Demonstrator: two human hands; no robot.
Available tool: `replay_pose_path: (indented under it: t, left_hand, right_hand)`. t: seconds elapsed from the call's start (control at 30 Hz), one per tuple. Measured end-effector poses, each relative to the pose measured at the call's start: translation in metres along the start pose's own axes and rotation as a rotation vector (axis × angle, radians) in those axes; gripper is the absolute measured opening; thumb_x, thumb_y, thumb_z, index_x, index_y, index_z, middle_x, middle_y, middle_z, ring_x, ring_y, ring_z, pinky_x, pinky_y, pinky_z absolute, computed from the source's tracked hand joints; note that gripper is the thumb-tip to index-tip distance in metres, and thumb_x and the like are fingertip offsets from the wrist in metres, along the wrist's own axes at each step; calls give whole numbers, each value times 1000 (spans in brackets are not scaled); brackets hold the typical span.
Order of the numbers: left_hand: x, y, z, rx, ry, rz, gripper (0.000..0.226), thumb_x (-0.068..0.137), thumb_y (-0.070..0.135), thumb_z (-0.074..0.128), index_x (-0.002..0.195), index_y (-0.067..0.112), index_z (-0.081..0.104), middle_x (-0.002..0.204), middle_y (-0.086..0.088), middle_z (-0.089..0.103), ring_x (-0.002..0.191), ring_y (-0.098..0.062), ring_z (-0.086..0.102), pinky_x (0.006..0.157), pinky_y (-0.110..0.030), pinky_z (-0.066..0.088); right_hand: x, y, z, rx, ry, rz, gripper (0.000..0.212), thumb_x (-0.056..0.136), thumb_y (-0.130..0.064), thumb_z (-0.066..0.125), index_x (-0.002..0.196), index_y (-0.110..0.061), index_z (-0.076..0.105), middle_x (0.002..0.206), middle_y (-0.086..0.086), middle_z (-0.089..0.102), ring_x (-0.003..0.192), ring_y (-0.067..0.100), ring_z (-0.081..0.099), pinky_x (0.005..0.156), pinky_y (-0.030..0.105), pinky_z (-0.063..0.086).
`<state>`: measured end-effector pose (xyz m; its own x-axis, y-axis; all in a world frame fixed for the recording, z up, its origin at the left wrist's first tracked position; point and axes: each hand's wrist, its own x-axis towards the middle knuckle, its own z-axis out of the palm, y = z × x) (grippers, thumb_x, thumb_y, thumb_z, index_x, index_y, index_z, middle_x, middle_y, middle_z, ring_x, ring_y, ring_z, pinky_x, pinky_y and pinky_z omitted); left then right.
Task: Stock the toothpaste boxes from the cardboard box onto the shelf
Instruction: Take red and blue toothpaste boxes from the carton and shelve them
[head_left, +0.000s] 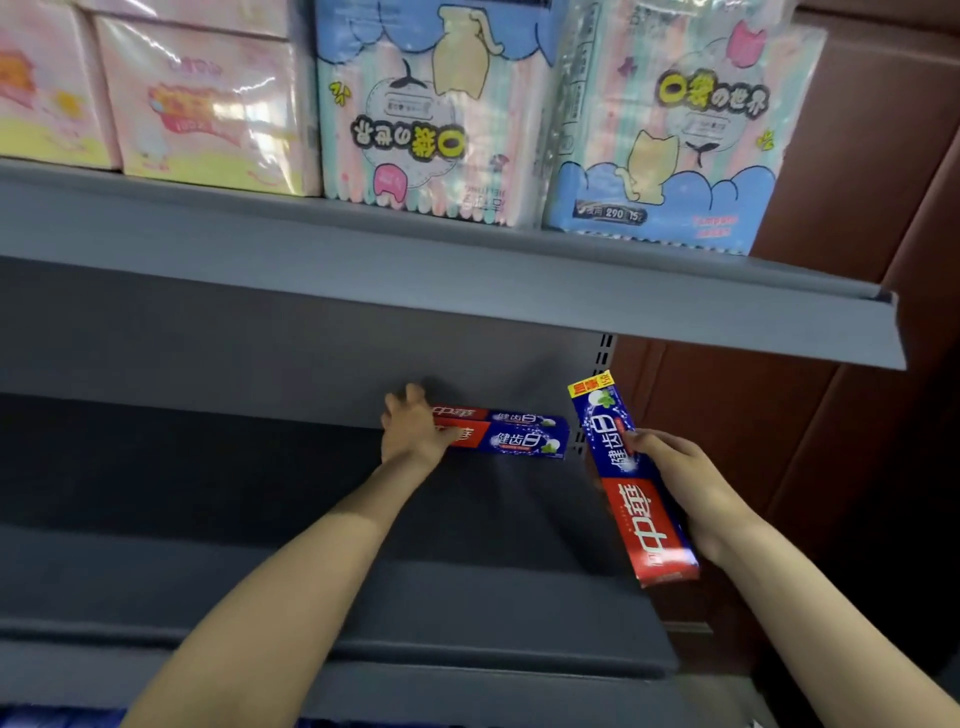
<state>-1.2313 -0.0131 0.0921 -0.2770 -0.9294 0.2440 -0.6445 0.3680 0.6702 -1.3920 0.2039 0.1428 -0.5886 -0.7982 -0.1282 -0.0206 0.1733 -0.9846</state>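
- A shop aisle: grey metal retail shelving, an upper shelf with a sloped front lip at 12 o'clock and a deep lower shelf below it.
- Slotted upright at 3 o'clock, of the kind shop racks hang on.
- Stock in rows: pink wrapped packs at 11 o'clock, cat-printed pastel packs at 1 o'clock.
- Identical toothpaste boxes stacked at centre.

Matt grey painted metal all across the lower shelf, smooth, no shine, and the same dull finish on the upper shelf edge. The toothpaste boxes at the far back are printed card with a slight gloss. Up top, the pastel packs sit in shiny crinkled plastic film catching glare. Far right, a brown panelled wall looks smooth.
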Motion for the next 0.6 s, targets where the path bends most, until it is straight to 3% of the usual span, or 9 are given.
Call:
replay_pose_path:
  t: [0.1, 0.23, 0.33, 0.4, 0.5, 0.6]
  left_hand:
    - [5, -14, -16, -209, -71, -28, 58, 86, 13, 64, 137, 10, 37, 138, -14, 41, 126, -28, 44, 106, -33, 36]
    - [6, -24, -35, -299, -210, -48, 52, 92, 8, 54, 141, 13, 38, 138, -11, 50, 125, -24, 48, 107, -33, 38]
    - [4, -27, -44, -340, -279, -57, 51, 92, 0, 51, 140, 9, 40, 138, -13, 50, 125, -24, 49, 104, -30, 39]
    - [3, -29, -48, -370, -295, -54, 51, 90, -5, 50, 139, 6, 41, 138, -14, 50, 126, -24, 49, 104, -30, 39]
    - [0, -29, -52, -382, -329, -41, 51, 90, -7, 48, 139, 5, 41, 138, -13, 50, 128, -23, 46, 102, -27, 36]
    - [-3, -27, -55, -371, -372, -4, 50, 91, -5, 48, 139, 8, 41, 137, -10, 51, 126, -20, 47, 100, -27, 36]
  right_hand:
    - [7, -2, 15, -47, -10, -43, 32, 91, -30, 58, 119, -16, 51, 88, 10, 68, 64, 20, 65, 57, 30, 50]
    - [22, -7, 33, -308, -69, -193, 33, 89, -27, 62, 115, -9, 51, 91, 8, 68, 67, 17, 66, 61, 31, 52]
    - [35, -14, 51, -720, -128, -461, 29, 88, -20, 64, 114, -7, 59, 103, 10, 69, 83, 18, 66, 72, 28, 52]
    - [48, -16, 66, -921, -139, -563, 36, 89, -17, 63, 124, -7, 58, 115, 13, 65, 101, 25, 62, 87, 35, 49]
    - [65, -13, 89, -1140, -129, -568, 48, 93, -25, 56, 139, -24, 45, 134, 8, 51, 125, 28, 48, 103, 45, 39]
    - [70, -12, 107, -1339, -145, -568, 48, 96, -24, 49, 143, -29, 38, 135, 5, 44, 128, 25, 42, 109, 50, 31]
